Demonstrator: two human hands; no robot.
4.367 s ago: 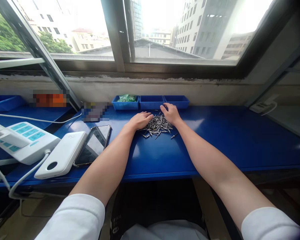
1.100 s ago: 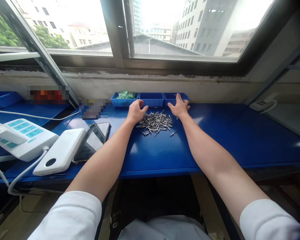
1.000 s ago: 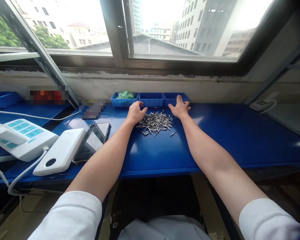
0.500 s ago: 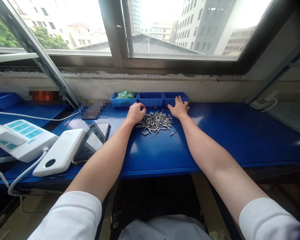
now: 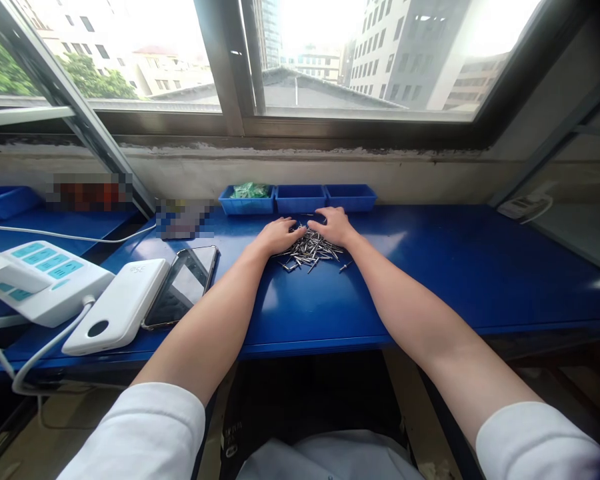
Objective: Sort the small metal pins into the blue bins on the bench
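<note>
A loose heap of silver pop rivets (image 5: 313,252) lies on the blue tabletop (image 5: 320,313). My left hand (image 5: 277,237) is open at the heap's left side, thumb reaching over the rivets. On the far right side, my right hand (image 5: 334,227) is also open, its fingers stretched across the back of the heap and its thumb close to the left one. Both hands partly cover the rivets, and some fingertips are hard to make out. A single rivet (image 5: 347,266) lies just right of the heap, below my right wrist.
Behind the heap, three blue bins stand against the wall: the left bin (image 5: 247,205) holds green packets (image 5: 250,191), beside a middle bin (image 5: 300,200) and a right bin (image 5: 351,199). Left of my forearm are a phone (image 5: 183,287), a white power bank (image 5: 120,307) and a power strip (image 5: 55,280).
My right hand has moved left and down from the right bin to the rivets. The fingers of my left hand have gone from curled to stretched out over the heap.
</note>
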